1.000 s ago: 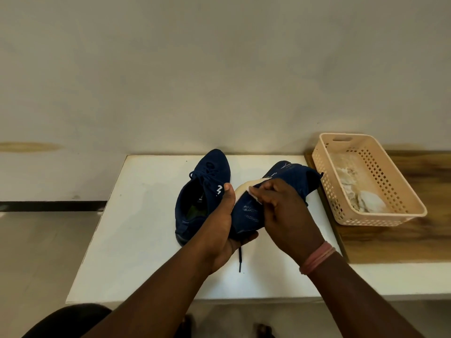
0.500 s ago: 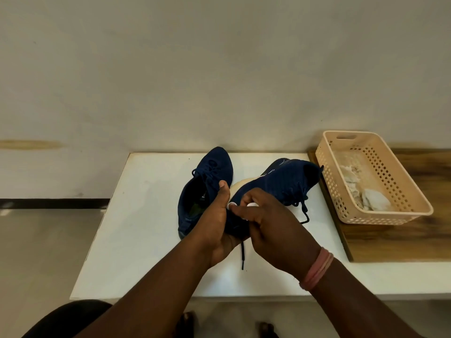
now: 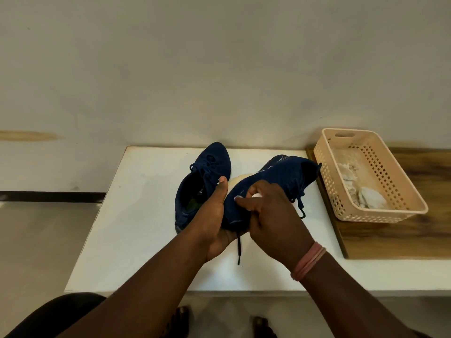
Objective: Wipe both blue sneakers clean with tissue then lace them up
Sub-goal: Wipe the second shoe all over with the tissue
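Two blue sneakers are in view: one sneaker [image 3: 273,184] is held tilted above a white table [image 3: 136,228], its toe near the person and its heel toward a peach basket [image 3: 380,211]; the second sneaker [image 3: 205,181] rests on the table just to its left. The held shoe is cupped from below by the left hand [image 3: 214,215], fingers curled around the toe end and thumb raised along its side. A small wad of tissue [image 3: 256,195] is pinched in the curled fingers of the right hand [image 3: 273,215] and pressed against the upper. A loose lace [image 3: 239,250] hangs below.

For a good wipe, the shoe is best kept firmly braced while short strokes are drawn along the fabric — with the tissue refolded once soiled, and the dangling lace kept clear.

Compared with half a second ago, the right hand's index finger has been stretched further toward the toe, and the shoe seems barely shifted. Used tissue lies in the basket on a wooden board [image 3: 390,237].
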